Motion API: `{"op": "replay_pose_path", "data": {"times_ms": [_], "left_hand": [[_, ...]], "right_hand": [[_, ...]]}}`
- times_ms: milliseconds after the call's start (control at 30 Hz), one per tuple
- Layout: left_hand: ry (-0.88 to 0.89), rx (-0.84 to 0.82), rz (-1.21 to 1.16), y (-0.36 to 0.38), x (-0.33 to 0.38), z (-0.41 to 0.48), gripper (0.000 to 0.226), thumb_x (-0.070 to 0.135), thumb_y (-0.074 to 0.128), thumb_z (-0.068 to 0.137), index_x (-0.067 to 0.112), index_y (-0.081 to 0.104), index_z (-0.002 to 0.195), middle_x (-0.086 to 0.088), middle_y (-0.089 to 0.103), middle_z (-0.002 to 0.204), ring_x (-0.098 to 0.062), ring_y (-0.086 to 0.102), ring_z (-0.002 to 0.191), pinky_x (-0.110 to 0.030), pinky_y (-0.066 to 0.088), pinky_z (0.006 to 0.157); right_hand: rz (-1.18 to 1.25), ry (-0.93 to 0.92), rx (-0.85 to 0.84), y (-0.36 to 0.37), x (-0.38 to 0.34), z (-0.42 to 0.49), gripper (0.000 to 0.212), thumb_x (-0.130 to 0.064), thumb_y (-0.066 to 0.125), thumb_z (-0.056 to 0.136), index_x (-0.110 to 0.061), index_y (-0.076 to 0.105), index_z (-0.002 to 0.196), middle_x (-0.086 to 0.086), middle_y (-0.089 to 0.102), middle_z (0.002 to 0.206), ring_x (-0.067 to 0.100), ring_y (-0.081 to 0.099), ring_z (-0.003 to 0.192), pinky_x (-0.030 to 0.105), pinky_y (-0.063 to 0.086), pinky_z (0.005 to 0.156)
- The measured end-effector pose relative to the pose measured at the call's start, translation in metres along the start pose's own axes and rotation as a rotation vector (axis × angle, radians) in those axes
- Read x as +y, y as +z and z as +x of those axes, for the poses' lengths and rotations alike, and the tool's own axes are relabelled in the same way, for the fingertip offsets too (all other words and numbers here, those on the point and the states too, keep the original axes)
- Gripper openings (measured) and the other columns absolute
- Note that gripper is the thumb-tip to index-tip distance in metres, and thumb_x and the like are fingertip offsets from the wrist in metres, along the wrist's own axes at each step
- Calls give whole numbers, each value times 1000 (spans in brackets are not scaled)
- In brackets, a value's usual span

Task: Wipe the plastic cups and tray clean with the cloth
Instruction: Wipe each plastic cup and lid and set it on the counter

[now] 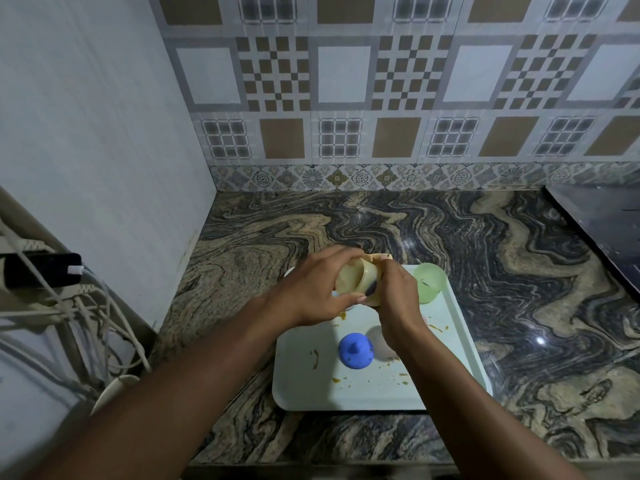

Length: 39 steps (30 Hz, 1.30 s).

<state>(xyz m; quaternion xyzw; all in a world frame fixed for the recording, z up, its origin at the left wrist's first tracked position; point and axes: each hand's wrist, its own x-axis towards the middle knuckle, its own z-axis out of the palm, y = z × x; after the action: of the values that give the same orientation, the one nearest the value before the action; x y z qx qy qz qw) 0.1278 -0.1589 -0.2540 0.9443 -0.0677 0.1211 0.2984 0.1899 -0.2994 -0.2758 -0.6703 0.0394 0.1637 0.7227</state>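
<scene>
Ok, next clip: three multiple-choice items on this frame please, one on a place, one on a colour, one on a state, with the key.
1. Where does the green cup stand? A) at the tray's far right corner B) on the bare counter C) on the floor
2. What colour is the held cup in the left hand? A) blue B) pale yellow C) black
3. What state is the tray in? A) wiped spotless B) smeared with orange-brown stains C) propped against the wall
Key: 1 A, it sits inside the tray's rim at that corner; 2 B, pale yellow plastic shows in that hand's grip; 3 B, stains dot its surface.
</scene>
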Motion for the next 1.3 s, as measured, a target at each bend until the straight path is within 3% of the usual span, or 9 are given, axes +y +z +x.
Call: {"op": "replay_pose_path", "data": {"times_ms": [133,300,433,567,633,800,933,1100,1300], "left_hand": [[147,-6,102,7,-3,-2,69,35,75,82,23,43,143,4,43,141,-15,53,124,-35,50,97],[-80,142,-68,22,2,-1,68,44,79,78,31,46,136,9,58,120,-3,65,80,-31,57,73],[52,101,162,32,4,2,65,37,70,85,29,39,141,5,42,140,-21,60,108,-40,56,80],[-143,196,35,34,14,7,74,57,72,77,35,40,140,16,46,127,-7,62,89,-36,56,77],[-140,236,27,35,16,11,70,50,75,78,30,46,139,11,52,125,-5,60,87,-35,56,80],[-9,202,272,38,14,13,71,24,74,82,22,41,146,-2,40,146,-19,51,126,-30,51,95],[-262,359,38,48,19,17,70,39,75,81,27,44,142,4,53,131,-11,61,108,-28,54,90],[-100,271,285,49,16,3,61,29,60,86,22,41,144,0,39,144,-22,50,127,-43,55,89],[-235,431,159,44,6,3,59,39,75,80,27,54,134,6,56,129,-12,62,106,-36,56,87]], "right_hand": [[3,-28,-8,-4,-2,8,30,-31,48,90,-19,72,78,2,66,70,22,59,73,41,50,69],[-51,-152,-6,-10,-3,16,34,-40,47,91,-23,73,80,8,72,78,22,63,75,48,54,72],[-37,-121,-34,-14,-9,26,35,-44,45,87,-24,72,76,6,66,73,22,59,72,43,50,69],[-69,-148,-47,-19,-13,37,34,-37,46,94,-21,72,80,17,70,78,24,62,70,39,51,62],[-88,-150,-82,-22,-17,43,33,-36,46,94,-22,71,78,13,71,77,25,63,72,40,51,64],[-163,-196,-213,-26,-29,60,34,-27,43,98,-20,73,83,0,73,82,22,66,77,35,50,73],[-173,-223,-230,-24,-24,65,36,-37,42,94,-23,76,93,7,75,86,28,69,80,41,54,71],[-168,-151,-288,-17,-21,66,35,-30,43,99,-16,70,83,20,71,88,21,61,73,37,48,68],[-209,-209,-250,-1,-11,62,36,-38,42,97,-19,69,83,8,71,78,27,65,74,40,51,67]]}}
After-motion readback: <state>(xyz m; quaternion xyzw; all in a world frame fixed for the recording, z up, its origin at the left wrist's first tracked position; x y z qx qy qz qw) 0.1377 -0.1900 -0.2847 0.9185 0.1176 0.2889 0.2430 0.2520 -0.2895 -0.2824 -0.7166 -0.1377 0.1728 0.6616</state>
